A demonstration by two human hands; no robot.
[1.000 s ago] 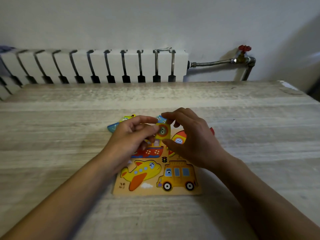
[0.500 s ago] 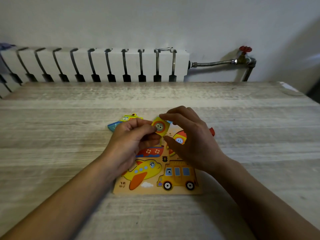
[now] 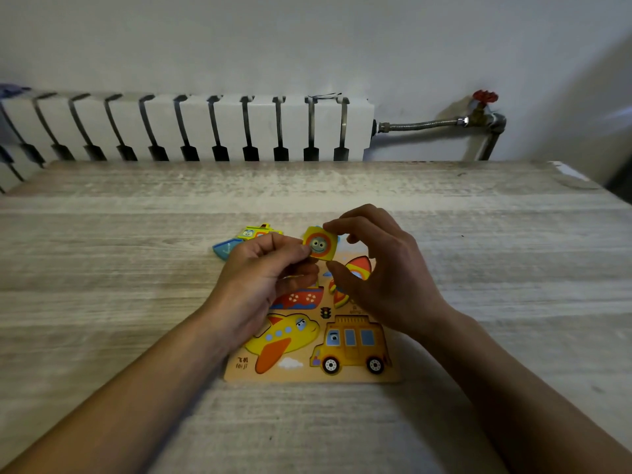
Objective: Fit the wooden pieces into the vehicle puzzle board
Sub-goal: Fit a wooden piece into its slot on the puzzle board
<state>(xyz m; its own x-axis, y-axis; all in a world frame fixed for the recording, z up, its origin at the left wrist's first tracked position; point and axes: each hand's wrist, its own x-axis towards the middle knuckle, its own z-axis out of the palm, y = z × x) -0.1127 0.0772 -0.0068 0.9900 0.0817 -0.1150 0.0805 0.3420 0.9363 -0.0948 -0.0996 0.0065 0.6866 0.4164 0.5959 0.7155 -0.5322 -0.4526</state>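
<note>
The wooden puzzle board (image 3: 309, 376) lies on the table in front of me, with a yellow plane (image 3: 280, 338), a yellow bus (image 3: 350, 343), a red boat (image 3: 301, 298) and an orange rocket (image 3: 359, 268) set in it. Above the board's far edge, a small yellow piece with an orange ring and a grey face (image 3: 319, 246) is pinched between my left hand (image 3: 263, 278) and my right hand (image 3: 383, 271). My hands hide the board's upper part.
Two loose pieces lie on the table beyond the board's left corner: a blue one (image 3: 224, 248) and a yellow one (image 3: 258, 231). A white radiator (image 3: 191, 128) and a pipe with a red valve (image 3: 484, 97) stand behind the table's far edge.
The yellow face piece has been lifted and turned, from upright over the board to tilted, a little higher and farther away. Both hands rose with it.
</note>
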